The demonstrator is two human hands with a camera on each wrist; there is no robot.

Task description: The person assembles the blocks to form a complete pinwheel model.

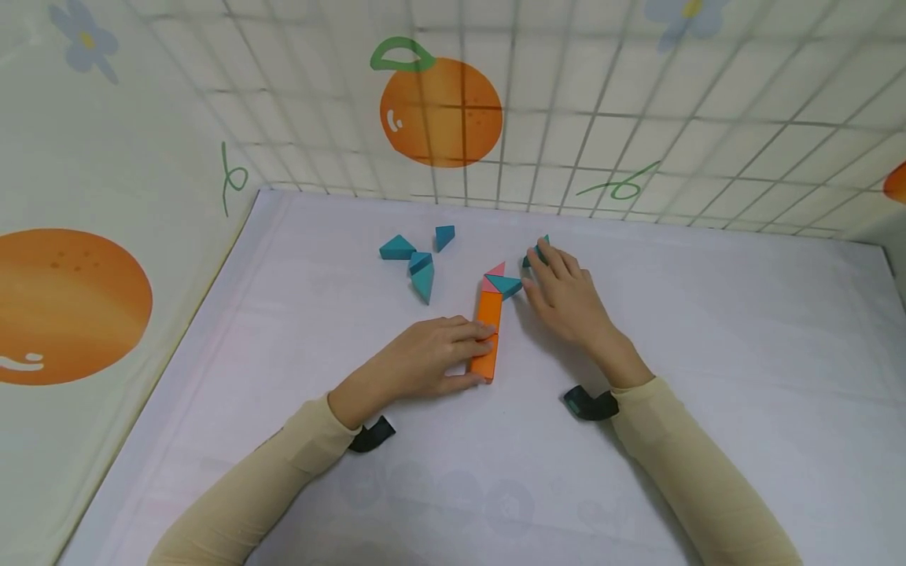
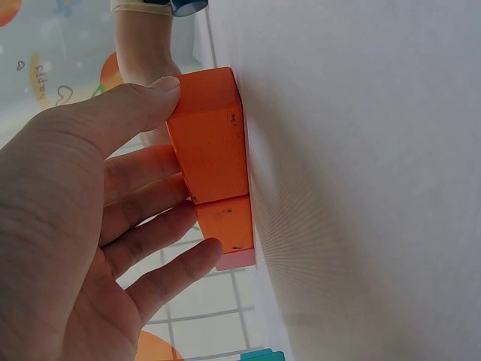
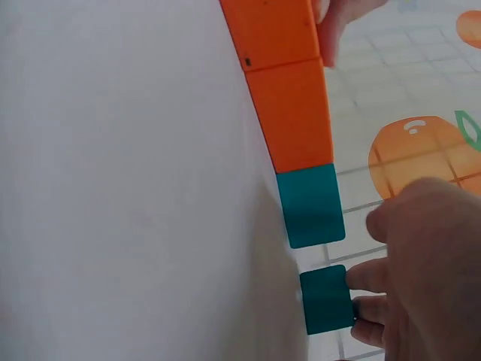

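Note:
Two orange blocks [image 1: 488, 314] lie end to end on the white cloth. At their far end sit two pink triangular blocks [image 1: 490, 285], and a teal triangular block [image 1: 505, 284] adjoins them on the right. My left hand [image 1: 425, 358] rests against the orange row, fingertips along its left side and top, thumb at the near end. My right hand [image 1: 569, 303] is just right of this row. Its fingers touch another teal block [image 3: 325, 301], partly covered by them in the head view, while the thumb stands apart from it in the right wrist view.
Several loose teal blocks [image 1: 398, 248] lie left of the row, two of them close together. A fabric wall [image 1: 552, 110] printed with a grid and oranges rises behind the table. Dark curved pieces [image 1: 591, 403] stick out at both wrists.

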